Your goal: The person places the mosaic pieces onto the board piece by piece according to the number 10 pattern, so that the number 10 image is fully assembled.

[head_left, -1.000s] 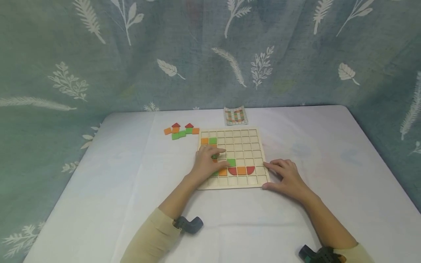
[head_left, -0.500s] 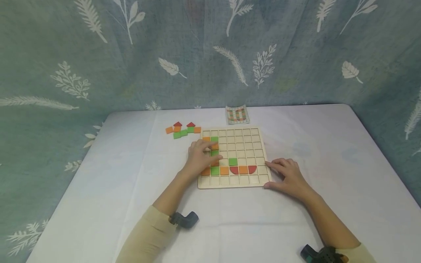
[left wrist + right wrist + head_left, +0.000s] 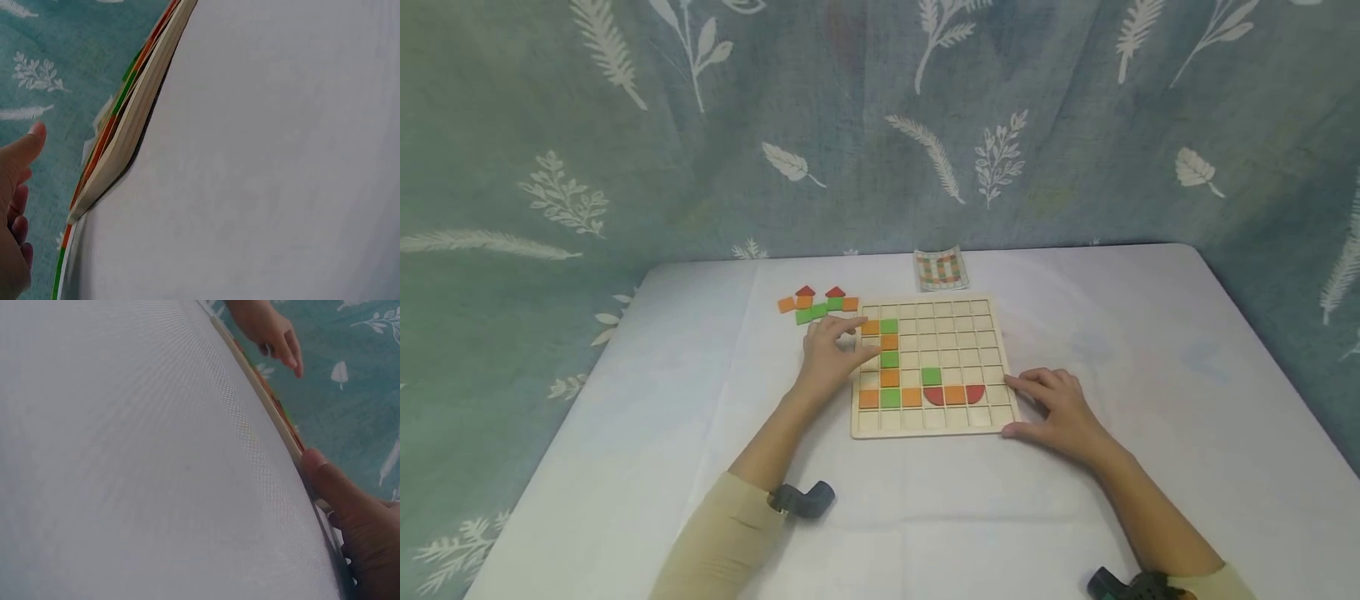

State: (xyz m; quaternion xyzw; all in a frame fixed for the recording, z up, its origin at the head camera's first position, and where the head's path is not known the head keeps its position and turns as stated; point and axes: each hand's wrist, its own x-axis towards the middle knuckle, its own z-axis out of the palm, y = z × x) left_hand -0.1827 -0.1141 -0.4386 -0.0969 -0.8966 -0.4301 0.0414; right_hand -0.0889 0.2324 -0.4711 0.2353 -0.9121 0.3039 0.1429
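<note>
A pale wooden grid board (image 3: 958, 341) lies on the table, with several orange, green and red tiles in its left columns and a lower row. My left hand (image 3: 829, 357) is at the board's left edge, thumb and index finger spread apart with nothing between them. The left wrist view shows that hand (image 3: 14, 212) with its thumb extended. At the board's lower right, my right hand (image 3: 1054, 414) touches the side with its index finger and the corner with its thumb. In the right wrist view the right hand's thumb (image 3: 331, 481) lies against the board's edge (image 3: 275, 412).
Loose green tiles (image 3: 811, 313), orange tiles (image 3: 786, 305) and red triangles (image 3: 835, 292) lie beyond the board's upper left corner. A small pattern card (image 3: 942, 270) is behind the board. White cloth (image 3: 940, 517) covers the table; a leaf-printed curtain (image 3: 865, 125) hangs behind it.
My left hand has drawn back leftward and slightly up from over the board's tiles, uncovering the left columns. The right hand stays at the board's lower right corner.
</note>
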